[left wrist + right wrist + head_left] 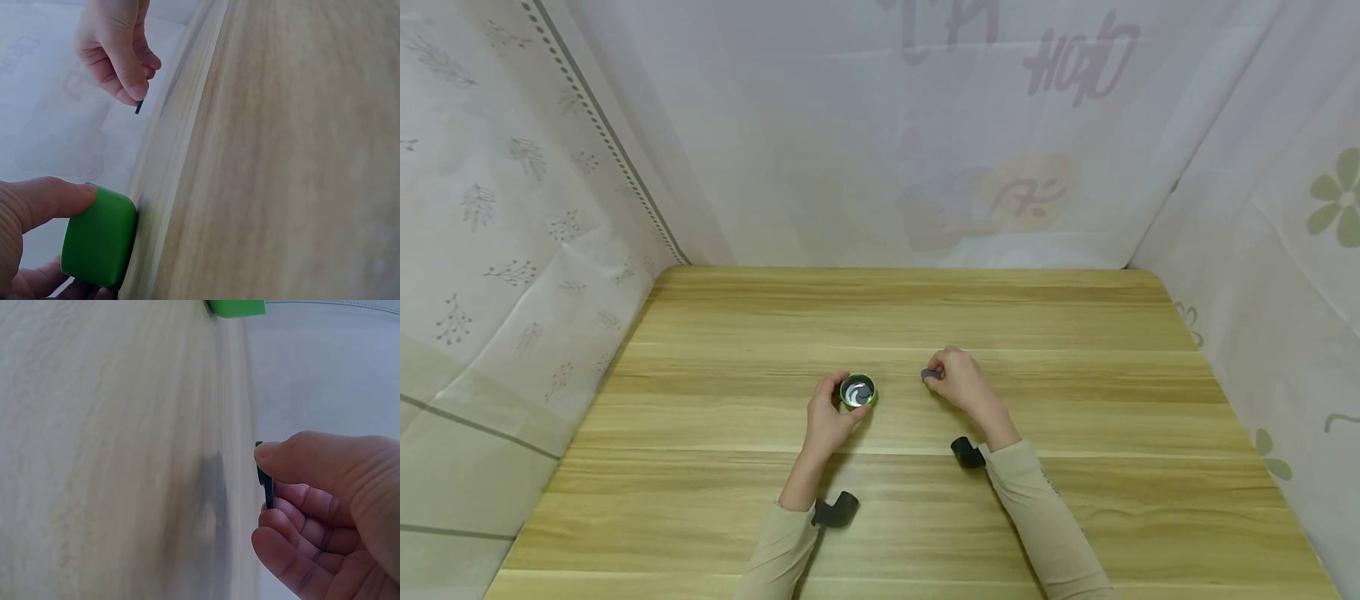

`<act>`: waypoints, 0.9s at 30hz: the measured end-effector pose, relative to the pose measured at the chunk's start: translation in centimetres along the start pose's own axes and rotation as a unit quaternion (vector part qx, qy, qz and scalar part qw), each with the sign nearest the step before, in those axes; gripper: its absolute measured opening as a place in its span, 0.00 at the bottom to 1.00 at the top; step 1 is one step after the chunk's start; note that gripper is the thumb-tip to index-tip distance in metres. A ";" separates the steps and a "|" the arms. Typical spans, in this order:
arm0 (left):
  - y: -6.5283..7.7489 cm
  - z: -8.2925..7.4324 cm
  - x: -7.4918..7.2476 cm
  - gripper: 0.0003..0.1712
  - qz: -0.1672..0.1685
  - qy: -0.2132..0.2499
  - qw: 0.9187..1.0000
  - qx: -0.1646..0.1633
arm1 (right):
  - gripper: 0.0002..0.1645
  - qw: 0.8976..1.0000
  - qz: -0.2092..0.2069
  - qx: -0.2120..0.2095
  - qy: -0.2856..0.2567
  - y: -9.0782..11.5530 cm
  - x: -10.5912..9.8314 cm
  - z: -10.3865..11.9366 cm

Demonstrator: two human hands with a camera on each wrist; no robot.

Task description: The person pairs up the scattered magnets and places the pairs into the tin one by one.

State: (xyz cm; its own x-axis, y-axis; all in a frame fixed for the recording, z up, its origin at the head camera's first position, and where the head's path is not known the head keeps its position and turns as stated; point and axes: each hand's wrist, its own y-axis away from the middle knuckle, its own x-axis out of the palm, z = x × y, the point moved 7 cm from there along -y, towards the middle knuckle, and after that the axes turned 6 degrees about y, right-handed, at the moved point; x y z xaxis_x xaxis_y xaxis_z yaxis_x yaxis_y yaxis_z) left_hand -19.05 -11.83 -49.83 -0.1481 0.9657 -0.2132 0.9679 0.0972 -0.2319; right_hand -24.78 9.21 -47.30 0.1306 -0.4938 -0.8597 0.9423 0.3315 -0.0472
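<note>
My left hand point(827, 425) grips a small round green container point(100, 240) by its sides, thumb and fingers around it. The container is open at the top in the head view, with a dark inner wall and shiny pale and dark shapes inside. To its right, my right hand point(966, 387) pinches a small, thin, dark grey flat piece point(267, 478) between thumb and fingers. In the right wrist view this piece is seen edge-on, a little above the table, with the other fingers curled beneath the thumb. A gap separates the piece from the container.
Both hands work over a wood-grain table point(895, 317). Black wrist camera mounts point(838, 510) stick out from the beige sleeves point(1037, 508). Pale printed curtains point(820, 142) hang behind the table and along its left and right sides.
</note>
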 end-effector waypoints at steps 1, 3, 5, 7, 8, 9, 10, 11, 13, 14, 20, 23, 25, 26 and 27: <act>0.0 0.0 0.0 0.32 0.000 0.001 1.000 0.006 | 0.07 1.000 0.000 0.000 0.000 0.0 0.0 0.1; 0.0 0.0 0.0 0.32 0.000 0.000 1.000 0.008 | 0.07 1.000 0.000 0.000 0.000 0.0 0.0 0.2; 0.0 0.0 0.1 0.32 0.002 0.000 1.000 -0.002 | 0.07 1.000 0.001 -0.001 0.001 0.0 0.0 0.4; -0.1 -0.1 0.1 0.33 0.006 -0.009 1.000 -0.028 | 0.07 1.000 0.002 -0.003 0.001 -0.1 0.0 0.5; -0.1 0.0 0.1 0.33 0.007 -0.012 0.999 -0.034 | 0.07 1.000 0.002 -0.003 0.000 -0.1 0.0 0.6; -0.1 -0.1 0.1 0.34 0.008 -0.015 0.999 -0.042 | 0.07 1.000 0.003 -0.002 0.000 -0.1 0.0 0.7; -0.1 -0.1 0.1 0.34 0.008 -0.018 0.999 -0.048 | 0.07 1.000 0.004 -0.002 0.000 -0.1 0.0 0.7; -0.1 -0.1 0.1 0.34 0.008 -0.021 0.998 -0.051 | 0.07 1.000 0.005 -0.001 -0.001 -0.1 0.0 0.7; -0.1 -0.1 0.1 0.34 0.008 -0.022 0.998 -0.057 | 0.07 1.000 0.006 -0.001 -0.003 -0.1 0.1 0.8; -0.1 -0.1 0.1 0.34 0.008 -0.023 0.998 -0.059 | 0.07 1.000 0.006 -0.001 -0.003 -0.1 0.1 0.8; -0.1 -0.2 0.1 0.34 0.009 -0.016 0.998 -0.060 | 0.07 1.000 0.001 -0.011 -0.003 -0.2 0.1 1.2; -0.1 -0.2 0.1 0.34 0.010 -0.011 0.998 -0.061 | 0.07 1.000 0.000 -0.017 -0.005 -0.2 0.2 1.4; -0.1 -0.1 0.1 0.34 0.011 -0.010 0.998 -0.063 | 0.07 1.000 0.000 -0.016 -0.004 -0.2 0.3 1.4; -0.1 -0.1 0.1 0.34 0.011 -0.010 0.998 -0.064 | 0.07 1.000 0.001 -0.016 -0.003 -0.2 0.3 1.5; -0.1 -0.1 0.1 0.34 0.011 -0.010 0.998 -0.066 | 0.07 1.000 0.001 -0.016 -0.002 -0.2 0.3 1.6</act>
State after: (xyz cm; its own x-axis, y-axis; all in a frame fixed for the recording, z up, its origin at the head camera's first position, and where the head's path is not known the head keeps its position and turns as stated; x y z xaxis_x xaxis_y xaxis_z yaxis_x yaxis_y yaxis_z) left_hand -19.17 -11.74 -49.72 -0.1289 0.9629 -0.2371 0.9891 0.1075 -0.1010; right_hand -24.45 7.74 -46.74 0.1349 -0.4967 -0.8574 0.9315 0.3587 -0.0612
